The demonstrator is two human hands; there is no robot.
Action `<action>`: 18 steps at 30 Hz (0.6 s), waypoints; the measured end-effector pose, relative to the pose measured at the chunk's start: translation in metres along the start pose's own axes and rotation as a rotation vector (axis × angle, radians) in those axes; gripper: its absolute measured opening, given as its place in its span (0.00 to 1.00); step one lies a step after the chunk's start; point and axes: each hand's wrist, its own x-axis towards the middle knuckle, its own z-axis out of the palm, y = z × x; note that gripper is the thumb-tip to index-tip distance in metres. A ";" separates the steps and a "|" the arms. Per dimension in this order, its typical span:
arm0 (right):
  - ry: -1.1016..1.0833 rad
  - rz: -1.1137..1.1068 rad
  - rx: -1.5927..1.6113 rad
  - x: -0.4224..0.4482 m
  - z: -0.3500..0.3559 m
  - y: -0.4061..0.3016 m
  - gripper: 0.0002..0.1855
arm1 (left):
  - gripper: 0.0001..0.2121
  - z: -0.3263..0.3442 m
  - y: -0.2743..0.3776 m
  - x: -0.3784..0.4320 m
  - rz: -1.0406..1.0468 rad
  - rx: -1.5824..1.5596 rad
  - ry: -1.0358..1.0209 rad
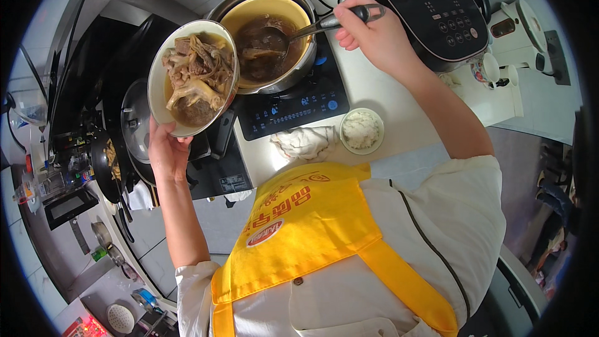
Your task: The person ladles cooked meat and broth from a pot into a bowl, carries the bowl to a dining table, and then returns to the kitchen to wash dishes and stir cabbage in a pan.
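My left hand (169, 147) grips the lower rim of a white bowl (158, 79), held tilted beside the pot. Pieces of cooked poultry (196, 75) with a foot lie in brown broth inside it. The fingers of my right hand (362, 30) are closed around the handle of a metal ladle (318, 27), whose head is partly sunk in the dark broth (266, 68) of the pot. This pot has a yellowish inner wall (234, 11) and a steel outer rim (310, 63). It stands on a black induction cooktop (292, 114) with lit blue marks.
A bowl of white rice (361, 131) and a crumpled cloth (305, 142) lie at the counter's near edge. A black cooker (421, 14) stands right of the pot, cups (486, 69) beyond it. At left are a glass lid (136, 121) and a wok (104, 166) holding food.
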 end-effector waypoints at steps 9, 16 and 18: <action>-0.142 0.002 -0.091 0.004 0.007 0.010 0.12 | 0.23 -0.004 -0.001 0.001 0.010 -0.031 -0.009; 0.021 0.270 0.204 0.014 0.007 0.023 0.23 | 0.23 -0.004 0.000 0.000 0.009 -0.036 -0.004; 0.010 0.267 0.243 0.011 -0.004 0.022 0.22 | 0.23 -0.006 -0.001 0.001 0.011 -0.049 -0.019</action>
